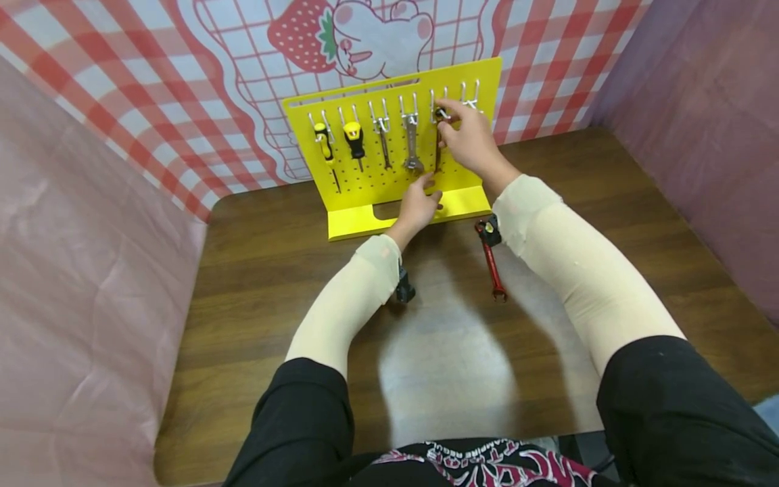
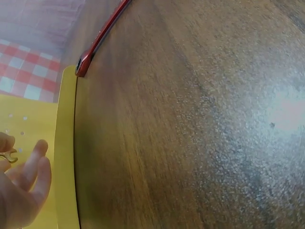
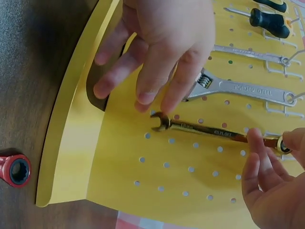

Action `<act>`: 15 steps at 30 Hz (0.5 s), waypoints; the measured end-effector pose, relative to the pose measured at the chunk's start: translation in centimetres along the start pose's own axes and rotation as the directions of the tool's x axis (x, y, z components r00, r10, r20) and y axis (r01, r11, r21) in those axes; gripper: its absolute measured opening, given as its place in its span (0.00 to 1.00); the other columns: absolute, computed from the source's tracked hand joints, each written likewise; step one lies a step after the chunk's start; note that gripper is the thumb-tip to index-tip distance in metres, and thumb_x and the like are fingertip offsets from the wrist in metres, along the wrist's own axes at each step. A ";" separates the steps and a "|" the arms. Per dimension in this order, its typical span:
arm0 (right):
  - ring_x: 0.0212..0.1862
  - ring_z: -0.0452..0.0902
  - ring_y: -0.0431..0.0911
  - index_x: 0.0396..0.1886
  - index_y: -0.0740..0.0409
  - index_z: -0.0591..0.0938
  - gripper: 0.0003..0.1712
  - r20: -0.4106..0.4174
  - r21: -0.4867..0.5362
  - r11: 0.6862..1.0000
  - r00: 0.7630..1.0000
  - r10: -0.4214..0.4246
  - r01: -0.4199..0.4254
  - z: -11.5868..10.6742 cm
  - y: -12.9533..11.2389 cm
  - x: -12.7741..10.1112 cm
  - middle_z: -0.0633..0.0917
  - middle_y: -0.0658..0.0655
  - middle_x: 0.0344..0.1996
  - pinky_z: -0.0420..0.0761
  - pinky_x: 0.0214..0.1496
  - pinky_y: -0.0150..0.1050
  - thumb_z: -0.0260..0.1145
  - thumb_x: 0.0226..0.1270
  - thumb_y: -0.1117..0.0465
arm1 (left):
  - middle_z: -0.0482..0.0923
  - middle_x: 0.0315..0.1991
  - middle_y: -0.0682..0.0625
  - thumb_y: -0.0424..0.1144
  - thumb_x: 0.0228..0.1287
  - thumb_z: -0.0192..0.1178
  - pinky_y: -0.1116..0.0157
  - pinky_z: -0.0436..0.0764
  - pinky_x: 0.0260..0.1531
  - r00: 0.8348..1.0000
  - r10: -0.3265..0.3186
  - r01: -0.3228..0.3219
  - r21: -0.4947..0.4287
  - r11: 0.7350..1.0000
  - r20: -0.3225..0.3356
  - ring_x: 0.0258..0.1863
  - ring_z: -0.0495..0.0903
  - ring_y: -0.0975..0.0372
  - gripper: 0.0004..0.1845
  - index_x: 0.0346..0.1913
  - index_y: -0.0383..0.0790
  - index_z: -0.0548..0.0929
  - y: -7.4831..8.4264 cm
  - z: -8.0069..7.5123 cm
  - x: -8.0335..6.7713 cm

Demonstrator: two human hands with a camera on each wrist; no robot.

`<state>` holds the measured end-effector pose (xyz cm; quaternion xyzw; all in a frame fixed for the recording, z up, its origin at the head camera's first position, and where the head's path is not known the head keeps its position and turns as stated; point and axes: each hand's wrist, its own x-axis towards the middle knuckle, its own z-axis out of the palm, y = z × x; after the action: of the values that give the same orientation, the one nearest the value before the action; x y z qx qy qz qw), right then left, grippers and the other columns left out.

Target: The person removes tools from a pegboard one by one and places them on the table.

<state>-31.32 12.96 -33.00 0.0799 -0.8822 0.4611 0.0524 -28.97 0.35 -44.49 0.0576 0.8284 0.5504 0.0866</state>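
A: Where is the right hand point(image 1: 471, 138)?

B: Upper middle of the head view, up at the top of the yellow pegboard point(image 1: 365, 186). Its fingers pinch the ring end of a gold wrench point(image 3: 214, 132) beside a hook near the board's upper right.

A: And how does the wrench lie?

B: Flat along the board's face. In the right wrist view it runs across the middle of the frame, open end to the left, ring end at the right edge between the fingertips.

A: The left hand point(image 1: 416, 206)?

B: Lower on the board, centre of the head view. Its fingers are spread and loose, tips at the wrench's open end; whether they touch it I cannot tell.

A: What else hangs there?

B: An adjustable spanner point(image 3: 243, 88) just above the gold wrench in the right wrist view, a slimmer wrench point(image 3: 250, 55) beyond it, and two screwdrivers point(image 1: 337, 145) at the board's left.

A: Anything on the desk point(image 1: 274, 270)?

B: A red wrench point(image 1: 491, 260) lies right of centre, under the right forearm, apart from the board.
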 end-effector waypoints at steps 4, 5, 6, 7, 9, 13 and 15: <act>0.38 0.83 0.48 0.68 0.41 0.69 0.24 -0.041 0.006 1.000 0.999 0.002 -0.002 0.2 0.0 0.1 0.76 0.56 0.58 0.77 0.26 0.32 0.52 0.75 0.58 | 0.71 0.62 0.48 0.37 0.71 0.53 0.70 0.80 0.30 0.999 0.000 0.003 0.070 0.998 -0.040 0.34 0.83 0.63 0.25 0.69 0.44 0.65 -0.1 0.0 0.0; 0.38 0.83 0.47 0.67 0.42 0.70 0.23 -0.051 0.020 1.000 0.999 -0.001 0.002 0.3 0.1 0.1 0.75 0.56 0.58 0.79 0.29 0.32 0.52 0.75 0.58 | 0.72 0.61 0.48 0.37 0.71 0.53 0.70 0.80 0.30 0.999 0.000 0.004 0.085 0.996 -0.049 0.34 0.83 0.64 0.24 0.69 0.44 0.66 -0.1 0.0 -0.1; 0.37 0.83 0.47 0.66 0.43 0.71 0.23 -0.063 0.037 0.999 0.998 -0.003 0.005 0.3 0.2 0.1 0.75 0.56 0.58 0.80 0.31 0.33 0.52 0.74 0.58 | 0.72 0.61 0.49 0.38 0.71 0.53 0.70 0.80 0.30 0.999 0.000 0.005 0.091 0.996 -0.054 0.33 0.83 0.65 0.24 0.69 0.44 0.66 -0.1 0.1 -0.1; 0.37 0.83 0.46 0.65 0.43 0.72 0.22 -0.076 0.047 0.999 0.997 -0.005 0.008 0.4 0.3 0.0 0.76 0.56 0.58 0.81 0.33 0.34 0.52 0.74 0.59 | 0.73 0.61 0.49 0.38 0.71 0.53 0.70 0.80 0.30 0.999 0.002 0.003 0.091 0.996 -0.055 0.33 0.83 0.65 0.24 0.69 0.44 0.66 -0.1 0.1 -0.1; 0.36 0.83 0.46 0.64 0.44 0.74 0.21 -0.100 0.061 0.998 0.995 -0.011 0.017 0.4 0.4 0.0 0.77 0.55 0.56 0.81 0.34 0.34 0.52 0.74 0.59 | 0.73 0.61 0.49 0.38 0.71 0.53 0.71 0.80 0.30 0.999 0.006 -0.003 0.079 0.997 -0.048 0.34 0.83 0.64 0.24 0.69 0.44 0.66 -0.1 0.1 -0.1; 0.33 0.82 0.46 0.61 0.44 0.77 0.19 -0.140 0.090 0.995 0.990 -0.019 0.031 0.4 0.8 -0.1 0.80 0.56 0.51 0.77 0.25 0.31 0.52 0.74 0.60 | 0.72 0.61 0.49 0.38 0.72 0.52 0.70 0.81 0.29 0.999 0.023 -0.021 0.029 0.999 -0.046 0.37 0.84 0.61 0.23 0.68 0.43 0.67 0.0 0.2 -0.2; 0.31 0.83 0.46 0.59 0.45 0.79 0.18 -0.152 0.112 0.993 0.988 -0.025 0.043 0.4 0.9 -0.2 0.81 0.55 0.49 0.75 0.21 0.30 0.53 0.74 0.60 | 0.73 0.60 0.50 0.39 0.73 0.51 0.69 0.81 0.27 0.997 0.029 -0.029 0.010 1.000 -0.065 0.37 0.84 0.60 0.21 0.67 0.44 0.69 0.0 0.3 -0.3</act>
<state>-31.32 13.12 -33.96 0.0628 -0.8463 0.5148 0.1220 -28.61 0.51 -44.61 0.0521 0.8322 0.5496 0.0515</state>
